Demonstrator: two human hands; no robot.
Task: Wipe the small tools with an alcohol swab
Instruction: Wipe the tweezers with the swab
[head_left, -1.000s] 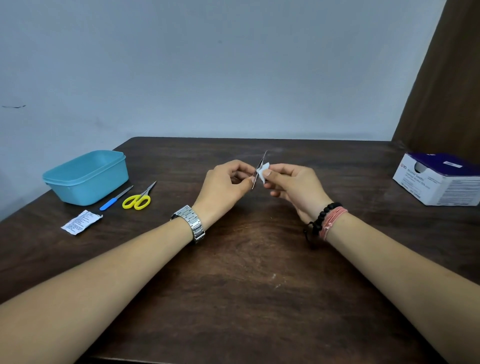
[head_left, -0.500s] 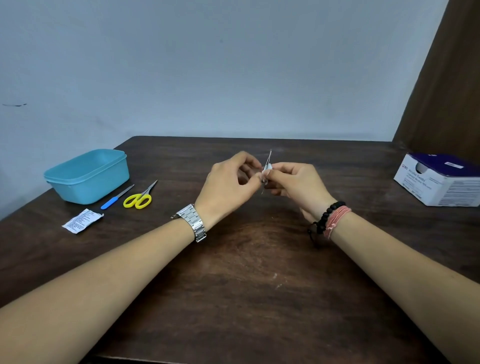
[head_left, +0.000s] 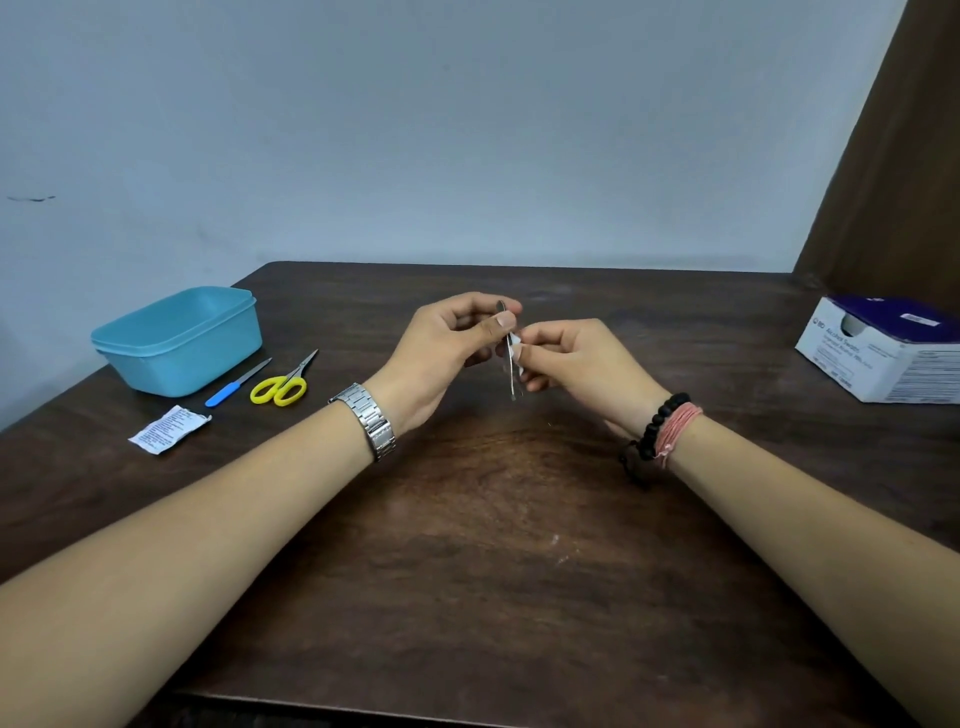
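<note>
1. Metal tweezers held upright over mid worktop, top pinched by left hand.
2. Clamped round the tweezers' middle: white swab, pinched in fingers of right hand.
3. Lay far left: yellow scissors, blue-handled file, torn wrapper, near teal tub.
4. Sat far right: swab box.
</note>
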